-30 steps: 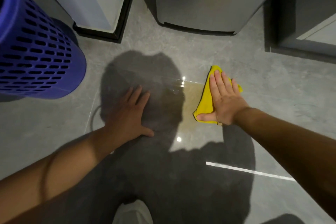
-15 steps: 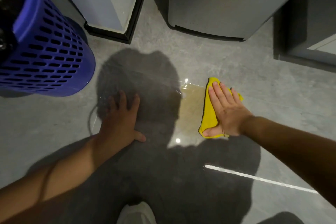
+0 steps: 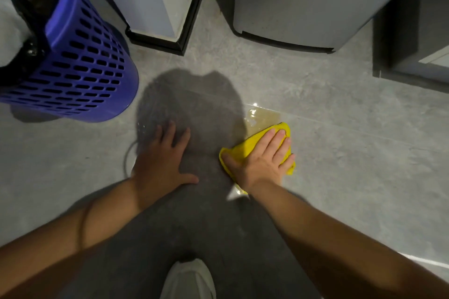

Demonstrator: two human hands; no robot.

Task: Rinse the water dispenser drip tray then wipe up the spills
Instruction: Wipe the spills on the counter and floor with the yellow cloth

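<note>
A yellow cloth [image 3: 245,147] lies flat on the grey tiled floor, and my right hand [image 3: 263,161] presses down on it with fingers spread. Just beyond the cloth a wet patch [image 3: 260,116] glistens on the tiles. My left hand [image 3: 161,165] rests palm-down on the floor to the left, fingers apart, holding nothing, inside the dark shadow of my head. The drip tray is not in view.
A blue perforated bin [image 3: 80,65] with a black liner stands at the left. The white base of an appliance [image 3: 155,0] and a grey appliance [image 3: 298,0] stand at the back. A dark cabinet [image 3: 410,31] is at the right. My white shoe [image 3: 188,279] shows at the bottom.
My right hand has slid the yellow cloth leftward and nearer to me, turning it. The left hand stays planted on the floor. The view has shifted, showing more of the bin.
</note>
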